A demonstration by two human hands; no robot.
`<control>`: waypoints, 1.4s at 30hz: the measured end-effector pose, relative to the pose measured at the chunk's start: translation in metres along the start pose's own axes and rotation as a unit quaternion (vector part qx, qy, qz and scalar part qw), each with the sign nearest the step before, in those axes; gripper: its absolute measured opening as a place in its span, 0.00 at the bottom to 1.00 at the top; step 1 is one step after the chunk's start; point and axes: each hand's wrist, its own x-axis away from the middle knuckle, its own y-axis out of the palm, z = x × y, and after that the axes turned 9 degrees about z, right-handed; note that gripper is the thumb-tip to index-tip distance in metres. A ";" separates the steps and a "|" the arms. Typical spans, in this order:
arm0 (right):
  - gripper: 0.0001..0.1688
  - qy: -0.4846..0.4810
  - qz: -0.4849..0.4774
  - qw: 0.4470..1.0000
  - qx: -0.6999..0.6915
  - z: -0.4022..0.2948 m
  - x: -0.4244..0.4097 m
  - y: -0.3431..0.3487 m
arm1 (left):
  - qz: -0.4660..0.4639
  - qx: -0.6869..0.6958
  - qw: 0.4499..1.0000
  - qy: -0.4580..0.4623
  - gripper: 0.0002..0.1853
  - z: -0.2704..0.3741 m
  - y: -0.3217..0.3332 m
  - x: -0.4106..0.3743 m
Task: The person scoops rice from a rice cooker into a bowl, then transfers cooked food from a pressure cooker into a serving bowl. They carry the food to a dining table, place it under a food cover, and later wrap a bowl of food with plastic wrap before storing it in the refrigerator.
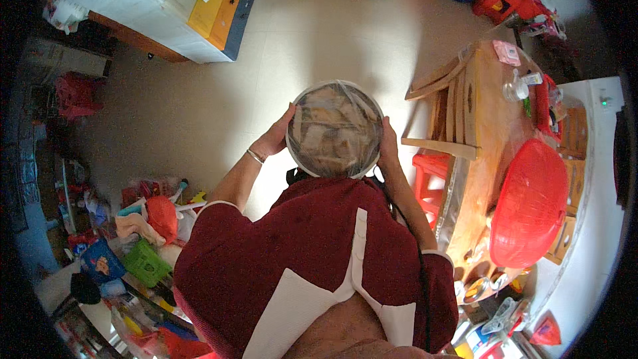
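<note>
A round container with a pale rim and a clear, creased cover [336, 129] is held in front of my torso, with brownish pieces showing through it. My left hand [273, 133] grips its left side, the fingers along the outer wall. On the opposite side, my right hand [390, 143] presses against the wall near the rim. Both palms face inward, and the undersides of the container are hidden. Its near edge meets the front of my dark red shirt [309, 229].
Right of me stands a wooden table [491, 124] bearing a red mesh food cover [531, 204], with a wooden chair [453, 109] and a red stool [429, 174] beside it. A drawer cabinet [209, 20] is ahead on the left. Clutter lies at lower left, including a green basket [147, 263].
</note>
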 end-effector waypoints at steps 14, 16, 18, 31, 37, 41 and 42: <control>0.33 0.014 -0.132 0.982 -0.131 -0.187 -0.215 0.222 | 0.077 0.190 0.965 0.163 0.37 0.230 -0.019 -0.169; 0.31 -0.055 -0.118 0.988 -0.086 -0.201 -0.253 0.247 | 0.093 0.191 0.955 0.205 0.37 0.266 -0.012 -0.195; 0.27 0.007 -0.162 0.975 -0.151 -0.221 -0.297 0.277 | 0.119 0.221 0.944 0.212 0.36 0.299 -0.005 -0.218; 0.23 -0.107 -0.268 0.957 -0.004 -0.328 -0.506 0.471 | 0.149 0.300 0.899 0.283 0.34 0.504 -0.037 -0.390; 0.22 -0.097 -0.251 0.959 0.088 -0.331 -0.604 0.542 | 0.119 0.307 0.908 0.260 0.34 0.611 -0.073 -0.463; 0.22 -0.140 -0.239 0.943 0.184 -0.327 -0.669 0.580 | 0.078 0.301 0.911 0.272 0.33 0.680 -0.100 -0.501; 0.22 -0.179 -0.240 0.922 0.243 -0.340 -0.687 0.581 | 0.089 0.299 0.910 0.274 0.33 0.693 -0.107 -0.510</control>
